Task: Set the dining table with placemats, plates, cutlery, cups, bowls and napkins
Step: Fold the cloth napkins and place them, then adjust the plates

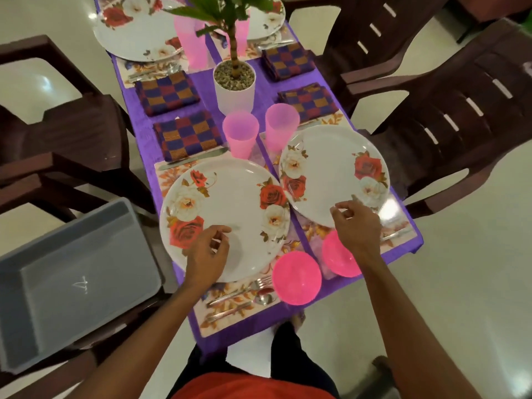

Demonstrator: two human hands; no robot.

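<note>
Left grip (207, 254), loose and empty, over the near white round rose-printed plate (230, 203); right grip (354, 226), likewise slack, over the neighbouring rose plate (328, 168).

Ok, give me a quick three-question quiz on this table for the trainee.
1. True or false: the grey tray sits on the table.
2. How many checked napkins are in view?
3. The right hand hovers over: A) a pink cup, B) a floral plate, C) the plant pot.
Key: 1 false, it rests on a chair; 2 four; 3 B.
</note>
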